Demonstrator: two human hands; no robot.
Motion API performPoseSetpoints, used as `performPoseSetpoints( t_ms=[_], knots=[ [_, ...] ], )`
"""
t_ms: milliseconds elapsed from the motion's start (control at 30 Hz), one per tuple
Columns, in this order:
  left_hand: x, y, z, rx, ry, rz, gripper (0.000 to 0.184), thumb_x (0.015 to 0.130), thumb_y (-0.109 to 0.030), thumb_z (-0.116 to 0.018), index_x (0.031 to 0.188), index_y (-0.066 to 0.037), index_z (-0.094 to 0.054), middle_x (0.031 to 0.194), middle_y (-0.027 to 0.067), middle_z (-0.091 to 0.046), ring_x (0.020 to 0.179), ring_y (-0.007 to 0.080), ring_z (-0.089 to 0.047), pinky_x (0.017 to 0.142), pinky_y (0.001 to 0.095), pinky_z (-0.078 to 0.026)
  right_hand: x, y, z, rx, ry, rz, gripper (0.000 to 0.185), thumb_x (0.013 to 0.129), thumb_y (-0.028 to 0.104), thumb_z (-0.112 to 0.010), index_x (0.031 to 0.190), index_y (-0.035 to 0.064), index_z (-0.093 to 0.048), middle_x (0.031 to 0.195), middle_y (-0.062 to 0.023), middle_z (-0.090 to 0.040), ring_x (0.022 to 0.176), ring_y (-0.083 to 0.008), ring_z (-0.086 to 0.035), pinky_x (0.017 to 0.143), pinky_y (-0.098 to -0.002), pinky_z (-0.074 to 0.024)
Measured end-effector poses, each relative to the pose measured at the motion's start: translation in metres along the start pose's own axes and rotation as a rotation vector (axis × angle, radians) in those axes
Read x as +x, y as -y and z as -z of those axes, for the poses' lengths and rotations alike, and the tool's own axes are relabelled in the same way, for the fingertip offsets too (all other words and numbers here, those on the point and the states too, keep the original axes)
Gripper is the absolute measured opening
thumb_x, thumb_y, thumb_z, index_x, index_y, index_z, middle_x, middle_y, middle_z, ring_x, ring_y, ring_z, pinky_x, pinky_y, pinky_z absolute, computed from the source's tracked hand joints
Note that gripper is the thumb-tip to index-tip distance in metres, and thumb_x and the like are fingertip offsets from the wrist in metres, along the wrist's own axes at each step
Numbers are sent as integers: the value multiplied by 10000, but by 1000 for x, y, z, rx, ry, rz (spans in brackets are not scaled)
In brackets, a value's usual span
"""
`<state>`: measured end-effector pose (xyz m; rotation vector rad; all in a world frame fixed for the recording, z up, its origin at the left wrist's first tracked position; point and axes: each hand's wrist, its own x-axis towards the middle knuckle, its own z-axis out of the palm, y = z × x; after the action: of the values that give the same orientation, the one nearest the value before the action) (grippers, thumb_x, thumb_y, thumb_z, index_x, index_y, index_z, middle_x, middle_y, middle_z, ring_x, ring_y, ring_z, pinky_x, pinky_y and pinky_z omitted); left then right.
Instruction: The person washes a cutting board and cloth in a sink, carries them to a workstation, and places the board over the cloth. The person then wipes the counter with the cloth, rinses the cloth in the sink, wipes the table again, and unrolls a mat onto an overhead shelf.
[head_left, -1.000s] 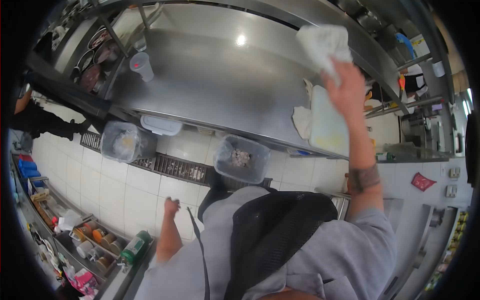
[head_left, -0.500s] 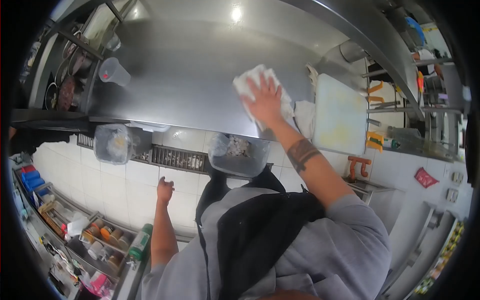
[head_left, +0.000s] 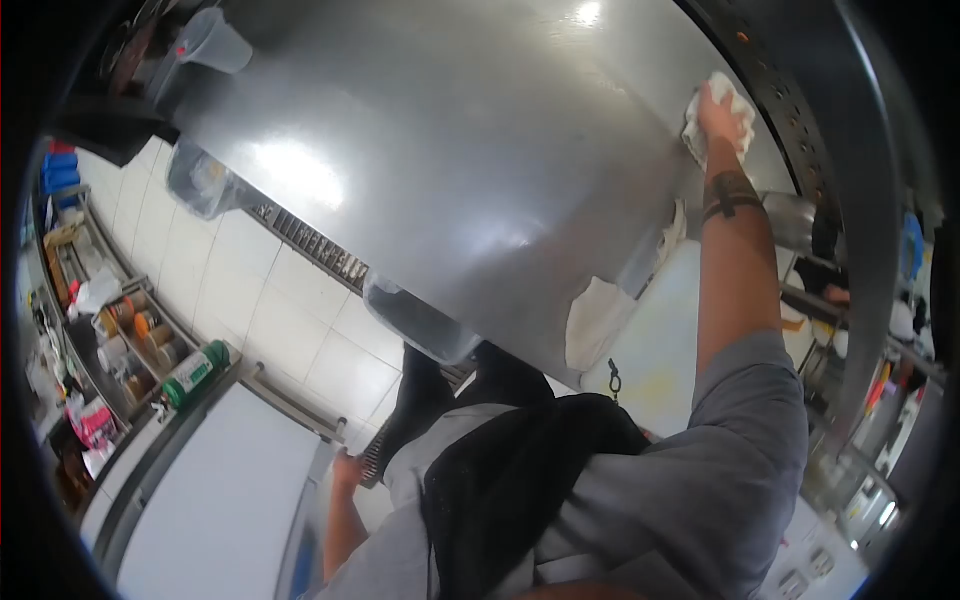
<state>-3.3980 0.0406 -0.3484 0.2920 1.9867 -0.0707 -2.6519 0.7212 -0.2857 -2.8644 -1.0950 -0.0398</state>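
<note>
My right hand (head_left: 722,118) is pressed on a crumpled white cloth (head_left: 742,103), gripping it against the far right part of the steel counter (head_left: 480,130). The arm is stretched out over a white cutting board (head_left: 655,335) with yellowish stains. Low at my left side hangs my left hand (head_left: 347,470), its fingers loosely bent and nothing visible in them. A second pale cloth (head_left: 597,318) lies flat at the counter's front corner, beside the board. On the counter's far left stands a clear plastic cup (head_left: 217,42) with a red spot.
Lined clear bins (head_left: 425,320) stand under the counter's front edge, over a floor grate (head_left: 315,245). Behind my left side are a white-topped unit (head_left: 215,500), a green-labelled bottle (head_left: 195,373) and a rack of jars. A steel shelf (head_left: 850,130) overhangs on the right.
My right hand has slid the cloth from the counter's middle to its far right edge. My body and view have turned and moved nearer the counter. The left hand stays low at my side.
</note>
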Motion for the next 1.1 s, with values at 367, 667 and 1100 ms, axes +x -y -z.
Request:
performPoseSetpoints(
  t_ms=[367, 667, 1100],
  knots=[
    [-22, -85, -81, -44, -137, -220, 669, 916, -155, -666, 1474, 60, -364, 914, 151, -683, 764, 203, -669, 726, 332, -541, -436, 152, 23, 524, 296, 1747, 718, 808, 551, -696, 1467, 359, -485, 1628, -89, -300, 1480, -366, -285, 1166, -697, -118],
    [-17, -96, -87, -172, -117, -235, 675, 912, -158, -660, 1478, 55, -358, 885, 133, -683, 752, 190, -669, 707, 326, -542, -128, 16, -8, 152, -203, 1249, 596, 931, 391, -655, 1449, 135, -507, 1377, -151, -568, 1359, -358, -439, 1119, -481, -334],
    [-66, 49, -115, -141, -149, 75, 712, 872, -152, -686, 1457, 95, -365, 880, 149, -690, 726, 218, -691, 711, 358, -538, -103, 353, -49, 155, -64, 1114, 829, 903, 698, -435, 1489, 111, -438, 1491, -180, -480, 1412, -360, -398, 1148, -598, -262]
  ],
)
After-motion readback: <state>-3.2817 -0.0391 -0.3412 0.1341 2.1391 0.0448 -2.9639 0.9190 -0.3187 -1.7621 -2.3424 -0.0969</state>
